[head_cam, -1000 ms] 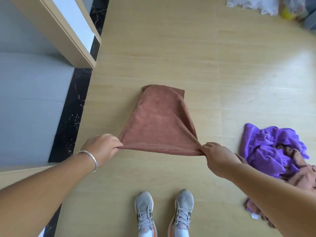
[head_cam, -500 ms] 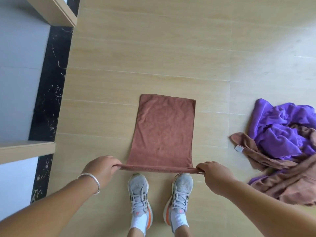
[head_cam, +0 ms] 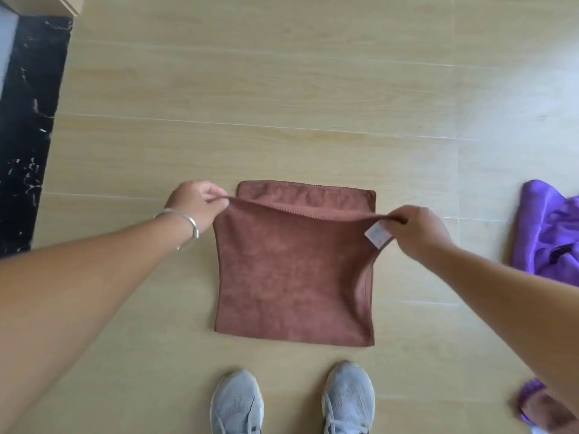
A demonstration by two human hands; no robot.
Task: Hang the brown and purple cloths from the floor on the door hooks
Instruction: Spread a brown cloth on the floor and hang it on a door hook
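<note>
Hands are pinching the two near corners of the brown cloth [head_cam: 294, 277] at the centre of the frame — the left hand [head_cam: 195, 205] is gripping the left corner, the right hand [head_cam: 418, 231] is gripping the right corner, where a small white tag [head_cam: 377, 234] is hanging. Both are holding that edge just above the far edge of the cloth, so the piece is lying doubled on the wooden floor [head_cam: 282, 89], its fold running across the frame just above the grey shoes [head_cam: 293, 402]. Its long axis is now lying left to right, and each hand is equally close to it. The purple cloth [head_cam: 548, 233] is heaped at the right edge, well apart from the brown one and nearer the right hand. No door hooks are showing.

Half a second ago the same edge was being held low, over the shoes, with the cloth stretched away full length; it has since been carried forward, halving the cloth.
</note>
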